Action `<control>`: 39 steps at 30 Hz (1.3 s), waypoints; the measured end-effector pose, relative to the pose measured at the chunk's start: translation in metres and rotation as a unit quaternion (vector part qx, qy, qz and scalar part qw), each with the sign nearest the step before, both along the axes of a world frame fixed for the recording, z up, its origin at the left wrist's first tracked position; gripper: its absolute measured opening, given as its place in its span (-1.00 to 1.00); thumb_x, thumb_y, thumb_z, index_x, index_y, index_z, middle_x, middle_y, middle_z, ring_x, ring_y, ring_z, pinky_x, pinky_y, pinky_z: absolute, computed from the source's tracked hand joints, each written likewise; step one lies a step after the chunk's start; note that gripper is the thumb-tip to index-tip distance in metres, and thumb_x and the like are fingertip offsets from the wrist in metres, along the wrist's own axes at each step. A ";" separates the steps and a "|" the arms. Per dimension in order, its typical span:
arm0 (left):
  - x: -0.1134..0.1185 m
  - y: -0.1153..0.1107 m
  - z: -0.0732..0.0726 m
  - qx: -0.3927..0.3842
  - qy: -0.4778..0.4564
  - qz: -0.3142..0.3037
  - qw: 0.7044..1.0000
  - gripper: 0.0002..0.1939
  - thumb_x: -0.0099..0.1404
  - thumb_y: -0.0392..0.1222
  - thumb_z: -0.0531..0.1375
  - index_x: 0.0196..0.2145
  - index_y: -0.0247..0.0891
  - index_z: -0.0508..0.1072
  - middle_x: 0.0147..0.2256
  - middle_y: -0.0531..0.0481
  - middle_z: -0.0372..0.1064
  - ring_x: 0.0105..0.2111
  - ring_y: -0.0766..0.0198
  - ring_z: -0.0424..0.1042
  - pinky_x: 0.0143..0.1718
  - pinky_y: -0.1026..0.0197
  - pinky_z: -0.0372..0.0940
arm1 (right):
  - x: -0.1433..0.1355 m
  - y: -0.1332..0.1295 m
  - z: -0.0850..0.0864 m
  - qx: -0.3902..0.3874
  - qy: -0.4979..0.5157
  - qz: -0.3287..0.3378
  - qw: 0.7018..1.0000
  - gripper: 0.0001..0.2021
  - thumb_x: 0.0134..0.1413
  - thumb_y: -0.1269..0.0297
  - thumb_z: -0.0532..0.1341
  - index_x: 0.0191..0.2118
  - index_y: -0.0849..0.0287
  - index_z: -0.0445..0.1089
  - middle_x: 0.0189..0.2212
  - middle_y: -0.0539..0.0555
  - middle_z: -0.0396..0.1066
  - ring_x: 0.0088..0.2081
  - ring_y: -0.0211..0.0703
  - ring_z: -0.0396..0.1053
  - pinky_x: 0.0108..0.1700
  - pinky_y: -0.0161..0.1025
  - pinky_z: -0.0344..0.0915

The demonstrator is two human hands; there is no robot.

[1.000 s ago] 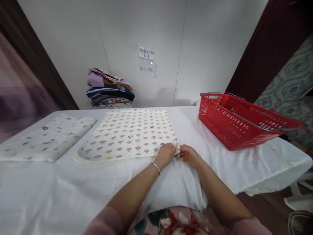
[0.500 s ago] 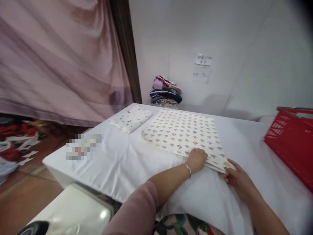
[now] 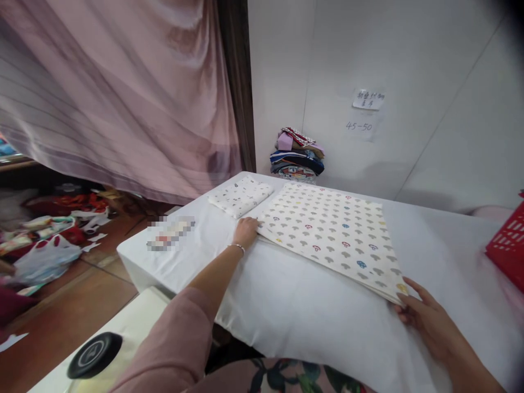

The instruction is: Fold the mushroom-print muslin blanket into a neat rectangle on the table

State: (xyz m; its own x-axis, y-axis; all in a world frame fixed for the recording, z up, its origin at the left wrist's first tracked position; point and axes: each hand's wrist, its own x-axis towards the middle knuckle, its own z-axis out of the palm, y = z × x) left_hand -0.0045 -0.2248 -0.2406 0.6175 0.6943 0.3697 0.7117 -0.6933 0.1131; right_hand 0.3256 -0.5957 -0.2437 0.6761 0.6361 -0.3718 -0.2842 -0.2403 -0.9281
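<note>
A white cloth printed with grey, red, blue and yellow mushroom-like shapes [image 3: 327, 234] lies folded in layers on the white-covered table [image 3: 295, 311]. At its near left corner, my left hand [image 3: 245, 232] has its fingers closed on the edge. My right hand [image 3: 423, 311] pinches the near right corner, thumb below and a finger stretched on top. Between the two hands the front edge runs straight, its layers slightly apart. Just beyond my left hand lies a smaller folded white cloth with dark specks [image 3: 240, 196].
A red plastic basket [image 3: 507, 240] stands at the right. Folded fabrics [image 3: 297, 155] are stacked behind the table, near paper notes [image 3: 368, 100] on the wall. A blurred-out item [image 3: 170, 233] lies on the left. Plastic bags [image 3: 49, 259] are on the floor.
My left hand has slid left along the front edge from near the middle to the left corner, which now looks straighter. My right hand stays at its corner. The view has turned left.
</note>
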 end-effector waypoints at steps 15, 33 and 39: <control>-0.006 0.006 -0.009 -0.012 -0.010 -0.019 1.000 -0.55 0.10 -0.48 0.00 -0.10 -0.21 0.44 -0.06 -0.07 0.40 0.02 0.06 0.24 0.01 0.02 0.11 | 0.018 0.001 0.002 -0.263 -0.525 0.122 0.800 -0.63 -0.02 0.12 0.14 -0.07 0.06 0.42 -0.18 0.14 0.40 -0.16 0.02 0.36 -0.19 -0.11 0.31; 0.090 -0.071 -0.014 -0.055 -0.016 -0.270 0.961 -0.76 0.31 -0.24 0.00 -0.16 -0.17 0.43 -0.25 -0.05 0.42 -0.19 0.21 0.34 -0.16 0.15 0.19 | -0.056 0.108 0.006 -0.089 -0.688 0.326 0.642 -0.75 0.19 0.38 -0.02 -0.23 0.15 0.41 -0.22 0.12 0.37 -0.16 -0.10 0.24 -0.16 -0.19 0.18; 0.091 -0.069 -0.007 -0.029 -0.017 -0.260 0.965 -0.71 0.28 -0.34 -0.01 -0.13 -0.17 0.42 -0.18 -0.06 0.40 -0.14 0.20 0.32 -0.13 0.14 0.18 | -0.047 0.110 0.014 -0.104 -0.673 0.307 0.665 -0.69 0.21 0.40 -0.06 -0.13 0.14 0.40 -0.21 0.12 0.38 -0.18 -0.12 0.27 -0.20 -0.23 0.18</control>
State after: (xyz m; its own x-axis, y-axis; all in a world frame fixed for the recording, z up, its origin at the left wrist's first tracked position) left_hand 0.0866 -0.2935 -0.2480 0.8762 0.3130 0.3664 0.2637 -0.9478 0.1791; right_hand 0.2787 -0.4854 -0.2293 0.1223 0.9754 0.1835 0.9810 -0.0907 -0.1716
